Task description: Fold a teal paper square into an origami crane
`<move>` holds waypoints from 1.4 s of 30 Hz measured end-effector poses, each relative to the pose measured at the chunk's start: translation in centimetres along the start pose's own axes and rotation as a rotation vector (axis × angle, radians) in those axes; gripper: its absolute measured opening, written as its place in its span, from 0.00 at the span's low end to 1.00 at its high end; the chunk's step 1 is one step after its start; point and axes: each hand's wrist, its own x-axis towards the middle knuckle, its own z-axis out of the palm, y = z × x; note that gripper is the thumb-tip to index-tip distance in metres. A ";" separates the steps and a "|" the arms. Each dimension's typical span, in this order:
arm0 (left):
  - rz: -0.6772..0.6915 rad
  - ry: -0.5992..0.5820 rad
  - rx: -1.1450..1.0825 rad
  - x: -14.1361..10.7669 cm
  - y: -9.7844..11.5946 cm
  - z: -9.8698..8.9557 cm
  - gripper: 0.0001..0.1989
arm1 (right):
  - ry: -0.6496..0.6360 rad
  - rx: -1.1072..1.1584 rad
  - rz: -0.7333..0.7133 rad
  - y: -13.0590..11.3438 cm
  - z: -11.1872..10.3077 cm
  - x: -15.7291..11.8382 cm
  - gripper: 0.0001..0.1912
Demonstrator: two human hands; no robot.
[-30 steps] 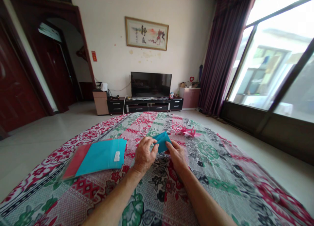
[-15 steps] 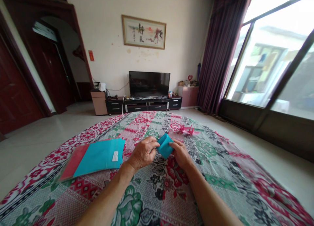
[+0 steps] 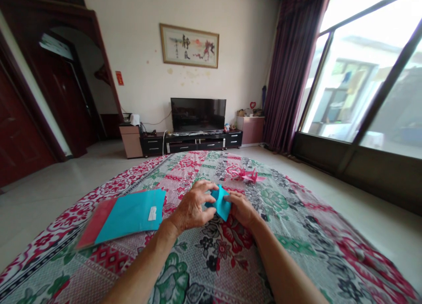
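A small folded piece of blue paper [image 3: 222, 205] is held up just above the tablecloth, in the middle of the view. My right hand [image 3: 242, 207] pinches its right side, the thumb lying on the front face. On the other side, my left hand [image 3: 195, 205] has its thumb and fingers spread apart, with fingertips at the paper's left and upper edges. Part of the paper shows between these fingers. Beyond my hands lies a pink folded-paper figure [image 3: 252, 176] with pointed parts.
To the left, a clear packet of blue and red paper sheets [image 3: 132, 216] with a white label lies on the flowered tablecloth [image 3: 296, 247]. Across the room stand a television [image 3: 198, 115] on a low black cabinet [image 3: 184, 146], with a curtain [image 3: 286, 75] and windows at right.
My left thumb and fingers have spread away from their pinch on the blue paper. The paper has turned and looks flatter, its open fold no longer visible. My right hand keeps its grip.
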 end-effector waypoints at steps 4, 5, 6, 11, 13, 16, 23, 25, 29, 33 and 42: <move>-0.050 -0.045 -0.090 0.2 0.4 -0.1 0.09 | -0.041 0.009 -0.002 -0.1 0.2 -0.1 0.07; -0.070 -0.059 -0.109 0.2 0.5 -0.2 0.09 | -0.050 0.007 0.000 -0.1 0.2 -0.1 0.06; -0.092 -0.068 -0.127 0.2 0.5 -0.2 0.09 | -0.058 0.006 0.001 -0.2 0.3 -0.2 0.06; -0.228 -0.072 -0.161 0.1 0.7 -0.3 0.14 | -0.044 0.023 -0.007 -0.6 0.7 -0.3 0.07; -0.243 -0.087 -0.168 0.1 0.7 -0.3 0.20 | -0.020 0.017 -0.008 -0.8 0.7 -0.3 0.08; -0.255 -0.100 -0.201 0.1 0.7 -0.3 0.26 | -0.012 0.029 -0.011 -0.9 0.8 -0.2 0.09; -0.275 -0.015 -0.316 0.0 0.2 -0.1 0.27 | -0.102 0.093 -0.010 -0.9 0.8 -0.2 0.10; -0.286 -0.001 -0.354 -0.1 0.1 0.1 0.27 | -0.116 0.095 -0.014 -0.8 0.9 -0.2 0.10; -0.341 -0.004 -0.376 0.0 0.0 0.3 0.28 | -0.115 0.094 -0.024 -0.7 0.9 -0.2 0.11; -0.383 -0.036 -0.330 -0.1 -0.3 0.4 0.26 | -0.119 0.067 -0.020 -0.4 0.8 -0.1 0.14; -0.219 0.100 -0.181 -0.2 -0.7 1.3 0.27 | -0.101 0.068 -0.072 0.1 0.8 0.4 0.14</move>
